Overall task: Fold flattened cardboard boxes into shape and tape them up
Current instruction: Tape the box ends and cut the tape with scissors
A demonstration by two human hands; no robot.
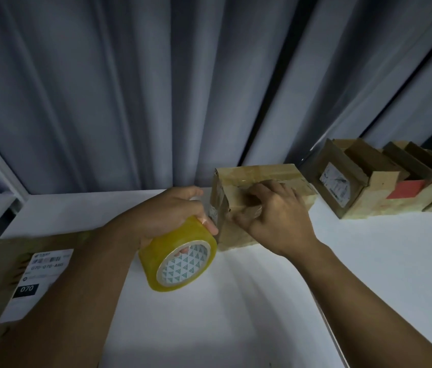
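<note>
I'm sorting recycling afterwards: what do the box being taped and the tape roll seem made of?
Box: matte brown cardboard, glossy where taped. Tape roll: shiny yellowish translucent plastic film on a white printed core, probably card.

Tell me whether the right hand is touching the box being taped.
Touching. The head view shows the right hand on the box, fingers bent onto its top and thumb lying against the near face.

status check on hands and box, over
Left hand grips tape roll. Right hand holds cardboard box, tape on its end. Other boxes apart at right.
</note>
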